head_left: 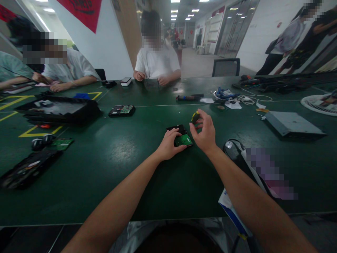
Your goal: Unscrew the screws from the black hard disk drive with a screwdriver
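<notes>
A small hard drive with a green circuit board (183, 140) lies on the dark green table (118, 158) in front of me. My left hand (170, 144) rests on its left side, fingers curled over it and pressing it down. My right hand (204, 131) hovers just right of the drive, fingers wrapped round the black and yellow handle of a screwdriver (195, 116) that stands roughly upright over the drive. The screwdriver's tip is hidden behind my fingers.
Another hard drive (121, 110) lies further left. A black tray (56, 110) and loose parts (50, 140) sit at the left, a grey box (292, 123) at the right, cables and tools (231, 95) at the back. People sit across the table. A mouse (233, 147) is near my right forearm.
</notes>
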`<state>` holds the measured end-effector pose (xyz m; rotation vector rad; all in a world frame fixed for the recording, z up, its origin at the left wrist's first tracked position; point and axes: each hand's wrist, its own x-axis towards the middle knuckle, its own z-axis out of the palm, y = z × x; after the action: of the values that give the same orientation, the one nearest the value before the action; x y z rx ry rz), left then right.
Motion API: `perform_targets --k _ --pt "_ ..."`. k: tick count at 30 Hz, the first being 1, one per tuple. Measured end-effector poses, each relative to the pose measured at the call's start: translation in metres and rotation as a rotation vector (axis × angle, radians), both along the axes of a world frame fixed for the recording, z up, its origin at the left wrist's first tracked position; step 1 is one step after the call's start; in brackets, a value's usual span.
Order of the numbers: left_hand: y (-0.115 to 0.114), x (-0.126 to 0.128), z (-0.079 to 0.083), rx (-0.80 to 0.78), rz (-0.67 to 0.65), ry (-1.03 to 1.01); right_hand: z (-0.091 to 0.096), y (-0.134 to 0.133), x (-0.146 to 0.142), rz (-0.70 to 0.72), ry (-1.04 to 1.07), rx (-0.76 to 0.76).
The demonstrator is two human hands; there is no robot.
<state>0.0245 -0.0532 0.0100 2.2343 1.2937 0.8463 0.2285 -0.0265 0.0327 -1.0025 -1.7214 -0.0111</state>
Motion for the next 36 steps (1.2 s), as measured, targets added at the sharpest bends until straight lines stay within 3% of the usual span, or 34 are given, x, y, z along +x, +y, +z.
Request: perform_targets --k 36 --pt "0.0014 0.0 -0.0015 -0.003 0.001 0.011 -0.0006 0.0013 0.0002 -0.005 0.01 0.002"
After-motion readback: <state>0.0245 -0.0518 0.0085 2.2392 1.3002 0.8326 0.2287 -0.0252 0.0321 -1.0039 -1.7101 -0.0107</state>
